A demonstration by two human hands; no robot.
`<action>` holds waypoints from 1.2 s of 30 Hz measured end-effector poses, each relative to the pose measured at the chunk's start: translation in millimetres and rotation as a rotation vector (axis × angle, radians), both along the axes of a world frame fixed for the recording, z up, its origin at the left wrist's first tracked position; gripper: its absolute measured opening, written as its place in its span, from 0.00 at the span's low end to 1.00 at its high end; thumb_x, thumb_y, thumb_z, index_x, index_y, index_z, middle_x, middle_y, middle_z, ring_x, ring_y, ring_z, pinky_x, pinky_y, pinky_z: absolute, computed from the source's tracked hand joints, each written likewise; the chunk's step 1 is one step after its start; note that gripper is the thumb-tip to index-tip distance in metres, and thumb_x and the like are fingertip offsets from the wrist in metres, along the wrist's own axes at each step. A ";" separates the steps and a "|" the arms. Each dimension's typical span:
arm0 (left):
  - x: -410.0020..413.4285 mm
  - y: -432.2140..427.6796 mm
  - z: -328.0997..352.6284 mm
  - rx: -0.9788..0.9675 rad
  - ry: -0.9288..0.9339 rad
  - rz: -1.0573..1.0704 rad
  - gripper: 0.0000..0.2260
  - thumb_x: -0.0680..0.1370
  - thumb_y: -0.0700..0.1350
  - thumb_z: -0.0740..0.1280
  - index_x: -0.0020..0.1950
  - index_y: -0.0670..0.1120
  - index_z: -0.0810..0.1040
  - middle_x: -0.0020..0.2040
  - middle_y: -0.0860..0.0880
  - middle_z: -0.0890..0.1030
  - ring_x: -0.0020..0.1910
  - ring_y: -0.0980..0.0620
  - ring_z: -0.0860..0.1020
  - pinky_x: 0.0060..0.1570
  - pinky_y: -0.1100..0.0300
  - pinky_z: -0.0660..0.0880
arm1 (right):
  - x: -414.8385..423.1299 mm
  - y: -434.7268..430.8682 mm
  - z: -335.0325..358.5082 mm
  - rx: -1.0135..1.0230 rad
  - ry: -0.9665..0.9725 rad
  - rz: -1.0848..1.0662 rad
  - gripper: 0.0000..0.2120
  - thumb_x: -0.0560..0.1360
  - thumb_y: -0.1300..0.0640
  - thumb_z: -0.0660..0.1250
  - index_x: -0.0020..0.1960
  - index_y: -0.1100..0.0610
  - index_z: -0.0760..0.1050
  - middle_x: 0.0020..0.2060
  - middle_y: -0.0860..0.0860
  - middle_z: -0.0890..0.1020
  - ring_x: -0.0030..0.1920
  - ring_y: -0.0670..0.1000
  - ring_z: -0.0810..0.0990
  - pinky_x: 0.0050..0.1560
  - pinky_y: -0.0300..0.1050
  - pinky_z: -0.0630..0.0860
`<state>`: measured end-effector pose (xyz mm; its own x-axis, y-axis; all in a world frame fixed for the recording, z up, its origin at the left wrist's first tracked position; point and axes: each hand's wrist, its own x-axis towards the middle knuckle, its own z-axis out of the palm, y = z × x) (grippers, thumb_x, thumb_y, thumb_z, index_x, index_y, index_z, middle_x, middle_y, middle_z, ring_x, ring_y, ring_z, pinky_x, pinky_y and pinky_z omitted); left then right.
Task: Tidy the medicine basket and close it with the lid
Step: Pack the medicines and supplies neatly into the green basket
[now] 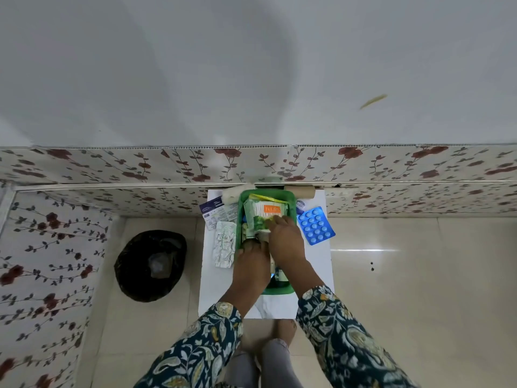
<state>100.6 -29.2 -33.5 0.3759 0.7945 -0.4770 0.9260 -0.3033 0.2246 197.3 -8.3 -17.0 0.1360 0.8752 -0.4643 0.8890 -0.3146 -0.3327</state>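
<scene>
A green plastic basket point(292, 203) stands on a small white table point(316, 264). Inside it lie a white and green packet with an orange label point(264, 212) and a yellow-edged pouch point(258, 196). My right hand point(284, 236) reaches into the basket, its fingertips resting on the packet's near edge. Over the basket's near left part, my left hand point(251, 259) has its fingers down among small items that I cannot make out. A blue blister strip point(315, 226) lies right of the basket, a silver foil strip point(224, 243) left of it. No lid is identifiable.
White and dark-blue medicine cartons point(214, 212) lie at the table's far left. A cardboard roll point(299, 190) and a white roll point(230, 195) sit by the floral wall panel. A black-lined waste bin point(152, 264) stands on the floor to the left.
</scene>
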 end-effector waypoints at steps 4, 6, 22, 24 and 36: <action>-2.2 8.4 5.0 0.017 -0.028 0.060 0.14 0.77 0.47 0.61 0.61 0.44 0.72 0.59 0.45 0.79 0.59 0.44 0.76 0.55 0.51 0.72 | 4.6 1.2 -8.5 -0.034 -0.017 0.025 0.20 0.76 0.63 0.55 0.68 0.59 0.67 0.67 0.58 0.72 0.69 0.58 0.65 0.67 0.49 0.66; -2.4 13.6 7.7 -0.033 -0.052 0.115 0.14 0.76 0.46 0.62 0.60 0.43 0.72 0.58 0.43 0.79 0.57 0.43 0.77 0.51 0.50 0.74 | 2.2 3.1 -11.0 -0.036 -0.036 0.047 0.22 0.77 0.61 0.57 0.71 0.58 0.63 0.71 0.58 0.66 0.72 0.59 0.62 0.69 0.51 0.64; 7.2 9.8 10.9 -0.123 0.051 0.319 0.13 0.80 0.42 0.56 0.63 0.41 0.67 0.62 0.41 0.75 0.59 0.41 0.76 0.52 0.49 0.75 | -6.8 10.4 -9.1 -0.096 -0.134 0.150 0.15 0.79 0.60 0.55 0.63 0.61 0.72 0.71 0.59 0.67 0.68 0.62 0.67 0.60 0.53 0.73; 9.9 10.6 12.6 -0.092 0.081 0.267 0.13 0.79 0.41 0.56 0.63 0.40 0.67 0.62 0.41 0.74 0.59 0.41 0.76 0.52 0.49 0.75 | -5.7 18.3 -4.3 -0.094 -0.111 0.148 0.15 0.79 0.59 0.55 0.62 0.63 0.72 0.65 0.60 0.73 0.65 0.62 0.71 0.62 0.52 0.71; 40.2 55.6 30.3 0.170 -0.103 -0.024 0.15 0.76 0.37 0.59 0.62 0.40 0.71 0.61 0.42 0.74 0.60 0.42 0.71 0.56 0.50 0.71 | 43.0 -3.8 9.6 0.311 0.287 -0.616 0.14 0.75 0.66 0.57 0.56 0.62 0.78 0.52 0.61 0.83 0.52 0.61 0.79 0.49 0.49 0.76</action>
